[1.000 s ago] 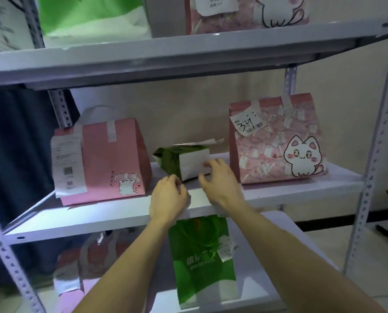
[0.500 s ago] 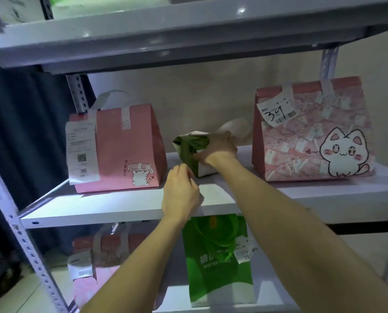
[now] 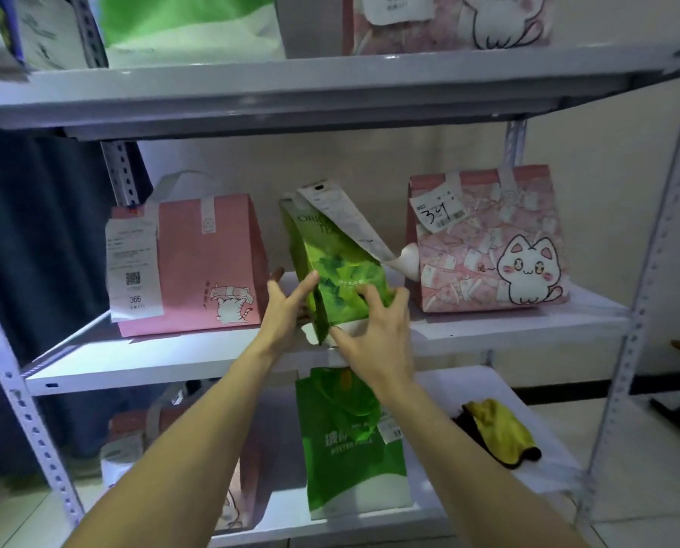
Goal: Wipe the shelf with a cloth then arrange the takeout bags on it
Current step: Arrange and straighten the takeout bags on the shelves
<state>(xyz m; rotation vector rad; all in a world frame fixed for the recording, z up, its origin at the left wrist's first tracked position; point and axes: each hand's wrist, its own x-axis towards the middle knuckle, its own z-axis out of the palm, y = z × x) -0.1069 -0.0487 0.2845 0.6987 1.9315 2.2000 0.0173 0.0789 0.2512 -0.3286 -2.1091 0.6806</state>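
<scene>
A small green takeout bag (image 3: pixel 342 263) stands nearly upright in the middle of the white middle shelf (image 3: pixel 172 357), with a long receipt hanging off its top. My left hand (image 3: pixel 287 310) touches the bag's left side with straight, spread fingers. My right hand (image 3: pixel 374 342) lies spread against its lower front and right side. A pink bag (image 3: pixel 204 270) stands to the left and a pink cat bag (image 3: pixel 488 247) to the right. A yellow cloth (image 3: pixel 496 433) lies on the lower shelf.
The upper shelf (image 3: pixel 330 85) carries more bags close overhead. On the lower shelf stand a large green bag (image 3: pixel 350 448) and a pink bag (image 3: pixel 140 441). Perforated metal uprights (image 3: pixel 646 290) frame the rack. A dark curtain hangs at the left.
The green bag lay on its side; my right hand has stood it upright. My left hand has left the shelf's front edge and come against the bag's side.
</scene>
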